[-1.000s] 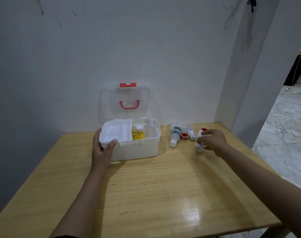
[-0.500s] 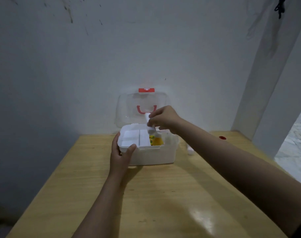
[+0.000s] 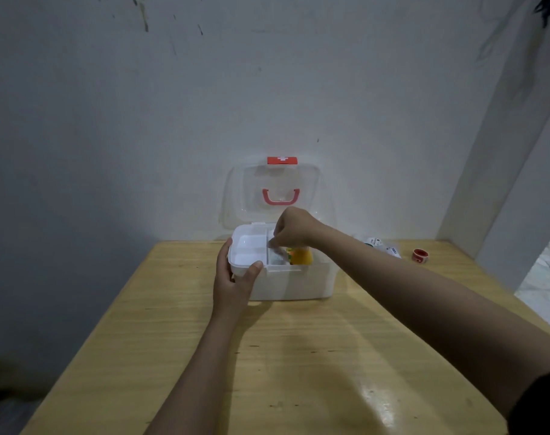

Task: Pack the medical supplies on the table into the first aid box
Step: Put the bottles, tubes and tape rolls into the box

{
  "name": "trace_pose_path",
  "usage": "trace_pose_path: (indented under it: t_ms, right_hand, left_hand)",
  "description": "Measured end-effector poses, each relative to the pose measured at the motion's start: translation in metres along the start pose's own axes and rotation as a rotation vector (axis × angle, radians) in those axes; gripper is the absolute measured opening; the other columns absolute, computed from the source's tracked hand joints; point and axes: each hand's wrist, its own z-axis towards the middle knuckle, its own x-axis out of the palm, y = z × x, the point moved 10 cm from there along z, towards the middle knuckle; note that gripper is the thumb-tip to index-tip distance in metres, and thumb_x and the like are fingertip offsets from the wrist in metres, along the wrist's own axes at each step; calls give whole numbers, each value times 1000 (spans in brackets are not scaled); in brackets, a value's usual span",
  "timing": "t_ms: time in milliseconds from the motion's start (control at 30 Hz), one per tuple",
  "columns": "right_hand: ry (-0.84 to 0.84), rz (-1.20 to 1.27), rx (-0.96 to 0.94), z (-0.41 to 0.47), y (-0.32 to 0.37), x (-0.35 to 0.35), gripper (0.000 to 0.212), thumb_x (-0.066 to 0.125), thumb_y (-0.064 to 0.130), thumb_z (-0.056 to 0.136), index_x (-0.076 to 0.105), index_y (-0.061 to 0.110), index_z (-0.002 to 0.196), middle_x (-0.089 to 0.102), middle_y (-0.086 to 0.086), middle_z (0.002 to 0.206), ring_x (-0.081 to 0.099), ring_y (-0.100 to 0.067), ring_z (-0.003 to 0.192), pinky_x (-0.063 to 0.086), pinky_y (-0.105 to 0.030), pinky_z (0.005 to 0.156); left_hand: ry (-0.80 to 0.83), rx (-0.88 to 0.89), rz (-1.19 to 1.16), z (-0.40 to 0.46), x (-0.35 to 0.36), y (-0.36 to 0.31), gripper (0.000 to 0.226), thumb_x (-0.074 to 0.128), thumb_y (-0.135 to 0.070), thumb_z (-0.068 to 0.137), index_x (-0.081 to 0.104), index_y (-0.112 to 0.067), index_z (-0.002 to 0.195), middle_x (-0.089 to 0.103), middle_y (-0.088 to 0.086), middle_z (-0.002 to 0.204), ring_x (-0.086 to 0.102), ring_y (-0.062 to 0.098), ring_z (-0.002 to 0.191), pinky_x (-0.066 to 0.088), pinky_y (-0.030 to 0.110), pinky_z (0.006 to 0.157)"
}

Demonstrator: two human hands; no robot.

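Note:
The white first aid box (image 3: 299, 284) stands open at the back of the wooden table (image 3: 299, 356), its clear lid (image 3: 251, 196) with a red handle leaning on the wall. My left hand (image 3: 236, 277) grips the box's front left corner, thumb over the rim. My right hand (image 3: 294, 229) reaches into the box with curled fingers that pinch a small white bottle (image 3: 275, 244) above the inner tray. A yellow bottle (image 3: 300, 255) stands inside. White bottles (image 3: 380, 244) and a red-capped item (image 3: 420, 255) lie on the table to the right, partly hidden by my right arm.
A white wall rises just behind the box. A white pillar (image 3: 499, 183) stands at the table's back right corner, with tiled floor (image 3: 543, 284) beyond it. The table's left edge drops off to dark floor.
My right hand picked a white bottle from the table's right side, carried it left over the box and has now lowered it inside. My left hand keeps its hold on the box.

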Motion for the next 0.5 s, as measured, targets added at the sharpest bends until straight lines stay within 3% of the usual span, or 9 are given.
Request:
trace_pose_path:
  t_ms: [133,233,333,500]
  right_hand:
    - [-114,119,-44,-7,-9,-37,21,72,18,80,73,2,93,72,-9,96,64,-17,78,48,-19,60]
    - [-160,162,-2,-14,-34,-59,16,73,11,78,73,3,91,72,-7,86,62,-11,67,48,-19,59]
    - [-76,180,91,-18,-66,-53,15,73,3,77,71,-1,91,70,-12,76,64,-12,61,52,-18,53]
    - [86,117,129,-10,-75,-32,15,75,3,76,72,1,90,71,-11,77,67,-12,61,57,-20,58]
  left_hand:
    - [-1,7,-17,0,0,-1,85,67,-56,58,37,-37,136,49,-28,119,53,-11,102,49,11,70]
    - [-3,18,-17,1,0,-2,85,67,-55,59,38,-35,136,49,-27,121,52,-15,102,48,10,71]
    - [-10,13,-8,1,0,0,88,67,-56,58,37,-33,138,50,-23,122,52,-7,107,49,12,73]
    - [-24,9,4,1,1,0,84,65,-56,58,37,-37,135,49,-21,122,51,1,110,48,20,78]
